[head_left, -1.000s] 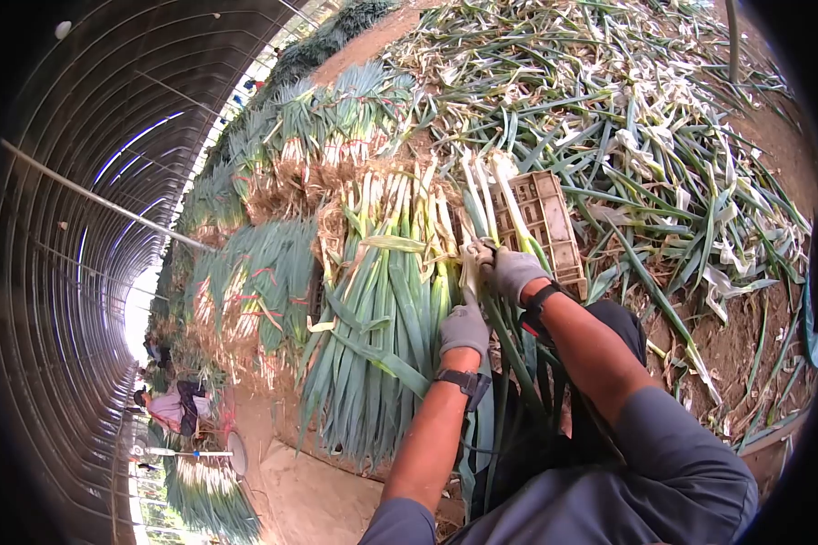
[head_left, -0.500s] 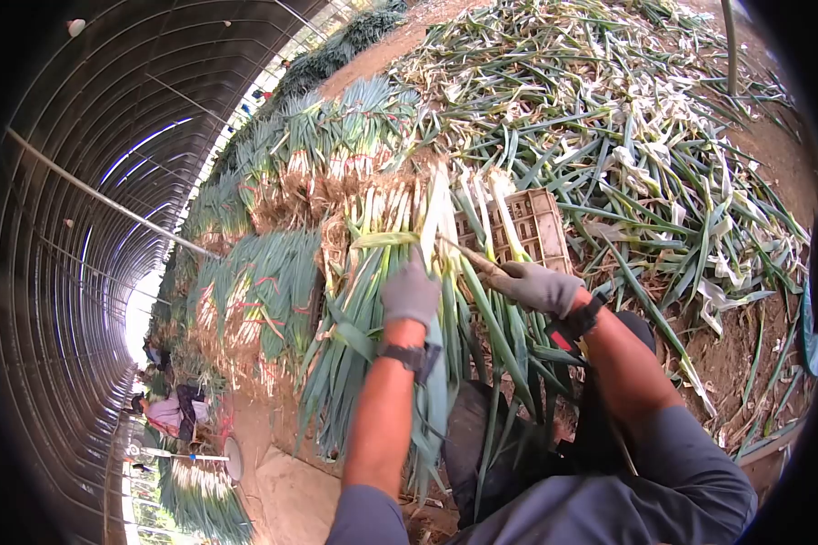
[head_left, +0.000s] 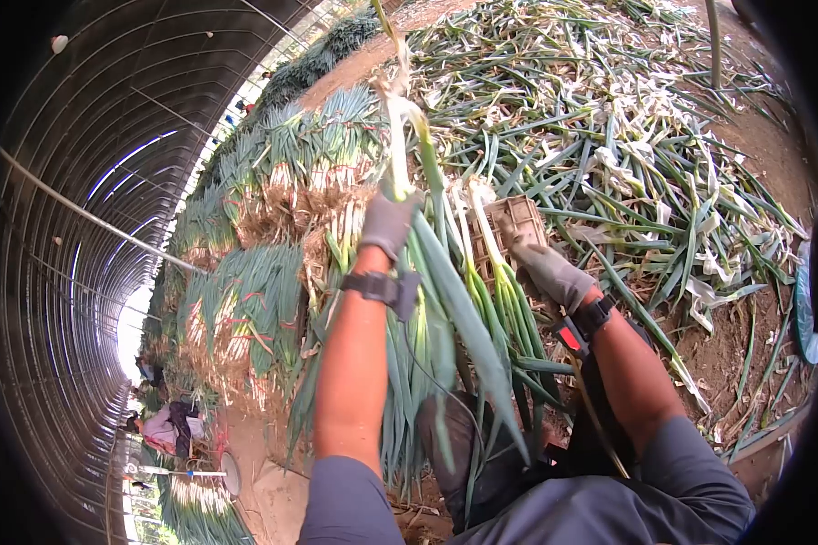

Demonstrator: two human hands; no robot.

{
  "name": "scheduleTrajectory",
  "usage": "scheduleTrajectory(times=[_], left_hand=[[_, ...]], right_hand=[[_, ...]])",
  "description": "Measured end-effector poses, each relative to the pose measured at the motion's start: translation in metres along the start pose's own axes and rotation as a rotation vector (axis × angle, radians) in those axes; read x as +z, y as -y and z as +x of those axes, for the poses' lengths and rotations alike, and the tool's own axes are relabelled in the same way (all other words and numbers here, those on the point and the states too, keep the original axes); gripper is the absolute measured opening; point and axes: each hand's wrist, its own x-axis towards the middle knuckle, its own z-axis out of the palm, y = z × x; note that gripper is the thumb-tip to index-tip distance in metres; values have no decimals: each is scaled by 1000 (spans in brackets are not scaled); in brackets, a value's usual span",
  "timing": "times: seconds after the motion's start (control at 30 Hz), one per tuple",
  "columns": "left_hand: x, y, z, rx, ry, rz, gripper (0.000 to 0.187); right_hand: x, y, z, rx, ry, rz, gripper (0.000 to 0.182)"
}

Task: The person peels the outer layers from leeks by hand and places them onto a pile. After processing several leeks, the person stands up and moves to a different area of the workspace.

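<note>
My left hand (head_left: 390,221), in a grey glove, is closed round a green onion (head_left: 398,150) held upright over the pile in front of me. A peeled-back outer leaf (head_left: 427,150) hangs beside its white stem. My right hand (head_left: 551,271), gloved as well, is at the right with fingers partly spread, beside a plastic crate (head_left: 521,220); nothing shows in its grip. Between the hands, more green onions (head_left: 487,238) lean with white ends up against the crate. Long green leaves hang down toward my knees.
Tied bundles of green onions (head_left: 245,313) lie in rows at the left. A heap of stripped leaves (head_left: 600,136) spreads across the back and right. A person (head_left: 168,427) sits at the far lower left. A pole (head_left: 713,45) stands at the upper right.
My left hand has moved up and left, lifting an onion from the pile. My right hand has left the leaf and stem it was pinching and its fingers have opened.
</note>
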Motion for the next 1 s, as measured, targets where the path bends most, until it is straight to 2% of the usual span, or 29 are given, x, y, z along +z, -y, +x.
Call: scheduleTrajectory(times=[0.07, 0.13, 0.2, 0.27, 0.3, 0.33, 0.37, 0.4, 0.43, 0.47, 0.53, 0.6, 0.67, 0.73, 0.83, 0.93, 1.0], left_hand=[[37, 31, -16, -106, 25, 104, 81], [62, 39, -39, -266, 145, 59, 83], [105, 95, -48, -194, 69, 187, 80], [135, 127, -62, -219, 303, 262, 76], [130, 103, -79, -227, 436, 434, 73], [135, 111, -87, -165, 484, 497, 71], [135, 120, -91, -184, 506, 499, 68], [125, 111, -96, -205, 525, 503, 64], [117, 117, -96, -158, 489, 459, 58], [106, 122, -92, -191, 439, 459, 52], [77, 114, -83, -287, 244, 651, 45], [42, 121, -72, -170, 73, 835, 37], [23, 172, -48, -64, -77, 989, 34], [2, 191, -30, -175, -102, 1085, 36], [-16, 224, -11, -254, -88, 1043, 32], [-23, 228, 15, -372, 70, 1023, 36], [-25, 231, 34, -434, 192, 1035, 38]], right_hand=[[3, 0, -5, 40, 174, -245, 69], [7, -17, 1, -7, 168, -317, 69], [3, -28, 13, -28, 52, -342, 59], [-2, -32, 25, -54, -1, -423, 48], [-1, -31, 22, -43, 29, -357, 46], [-1, -27, 13, -32, 57, -288, 45], [0, -23, 5, -3, 82, -277, 44], [2, -16, -2, 24, 108, -266, 44], [6, -10, -4, 44, 137, -257, 43], [10, -11, -3, 40, 163, -239, 44], [13, -12, 0, 63, 210, -213, 46], [16, -11, 3, 75, 221, -273, 53], [19, -12, 6, 78, 228, -328, 64], [23, -25, 19, 59, 234, -320, 64], [30, -9, 10, 68, 221, -289, 65], [32, -16, 18, 131, 237, -232, 48], [31, -14, 18, 136, 242, -227, 47]])
